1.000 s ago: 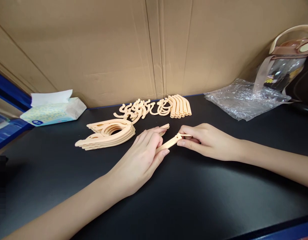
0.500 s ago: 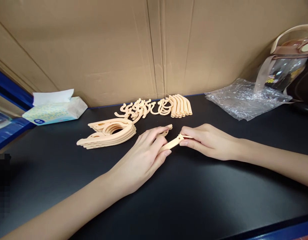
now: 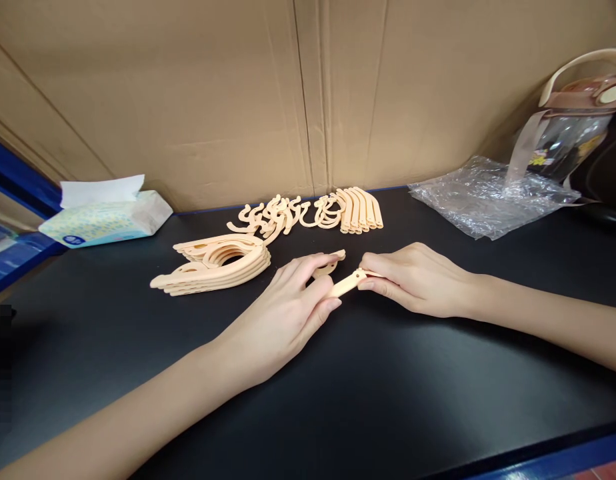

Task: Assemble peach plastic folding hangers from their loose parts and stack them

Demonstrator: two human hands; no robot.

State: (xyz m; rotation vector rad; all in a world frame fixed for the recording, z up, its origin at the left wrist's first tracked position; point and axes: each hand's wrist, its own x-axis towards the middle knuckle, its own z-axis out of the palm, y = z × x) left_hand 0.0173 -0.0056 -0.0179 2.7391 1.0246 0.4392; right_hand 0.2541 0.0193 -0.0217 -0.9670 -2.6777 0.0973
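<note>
My left hand (image 3: 293,303) is closed around a cream plastic folding-hanger arm (image 3: 345,285), whose holed end sticks out to the right. Another curved part of the hanger with a hole shows past my left fingers. My right hand (image 3: 418,280) pinches a thin cream piece (image 3: 372,273) against that holed end; most of this piece is hidden by the fingers. Left of my hands lies a stack of folded hangers (image 3: 218,267). Behind are a heap of loose hanger hooks (image 3: 278,217) and a row of separate curved hanger arms (image 3: 359,210).
A pack of tissues (image 3: 108,217) is at the left on the black table (image 3: 338,400). To the right lie a crumpled clear plastic bag (image 3: 488,197) and a drink bottle with a handle (image 3: 578,133). A cardboard wall (image 3: 213,100) stands along the back edge.
Almost nothing differs. Both hands keep their grip on the hanger parts, and the view has shifted very slightly.
</note>
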